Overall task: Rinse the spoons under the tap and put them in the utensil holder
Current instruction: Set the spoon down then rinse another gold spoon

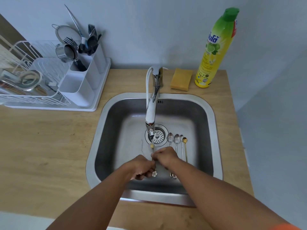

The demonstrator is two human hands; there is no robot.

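Over the steel sink (211, 117), both hands hold one thin gold spoon (151, 146) with a white flower on its handle end. My left hand (141, 168) grips the flower end, and my right hand (164, 156) pinches the stem. The spoon's bowl sits just under the tap (151, 113) spout, where water runs. Several more spoons (177, 143) lie side by side on the sink floor, right of the drain. The white utensil holder (83, 80) stands at the left on the drying rack, with forks and dark utensils in its rear compartments.
A white dish rack (25, 87) with a steel cup, a strainer and lids fills the counter's back left. A yellow sponge (181, 79) and a tall green-yellow dish soap bottle (214, 52) stand behind the sink. The wooden counter (44, 146) extends left.
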